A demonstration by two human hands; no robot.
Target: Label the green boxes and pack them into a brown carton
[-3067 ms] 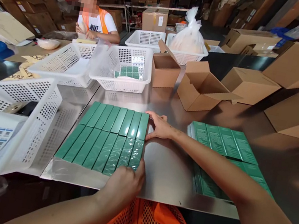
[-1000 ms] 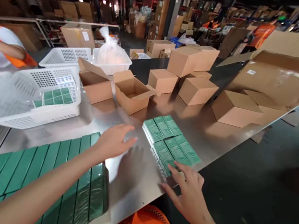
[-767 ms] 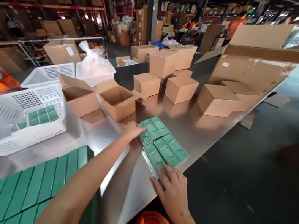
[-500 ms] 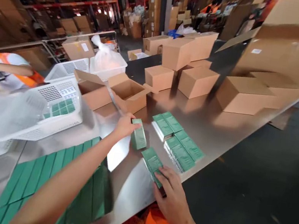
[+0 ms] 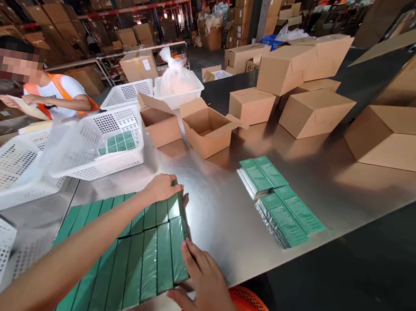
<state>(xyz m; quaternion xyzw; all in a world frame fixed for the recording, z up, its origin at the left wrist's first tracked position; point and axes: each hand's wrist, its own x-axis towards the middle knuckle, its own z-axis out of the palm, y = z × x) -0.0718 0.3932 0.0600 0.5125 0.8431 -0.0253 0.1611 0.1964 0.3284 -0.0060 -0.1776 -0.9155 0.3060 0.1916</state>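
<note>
Two rows of slim green boxes (image 5: 132, 265), some with shiny wrap, lie side by side at the table's near edge. My left hand (image 5: 162, 188) is closed over the far end of the last green box (image 5: 175, 206) in the back row, its thumb toward the right. My right hand (image 5: 205, 283) lies against the right side of the end box (image 5: 177, 249) in the front row, fingers stretched and thumb apart near the box's lower end. To the right, several green boxes (image 5: 288, 212) lie flat in a separate group.
White perforated baskets (image 5: 109, 170) stand at the left, one holding green boxes. Open cartons (image 5: 207, 134) and closed cartons (image 5: 316, 113) stand farther back on the metal table (image 5: 219, 205). A co-worker (image 5: 54, 91) in an orange vest is behind the baskets at left.
Both hands have moved left, bringing the two green boxes from the middle of the table to the right end of the rows. My right hand's fingers have spread. The view has shifted left.
</note>
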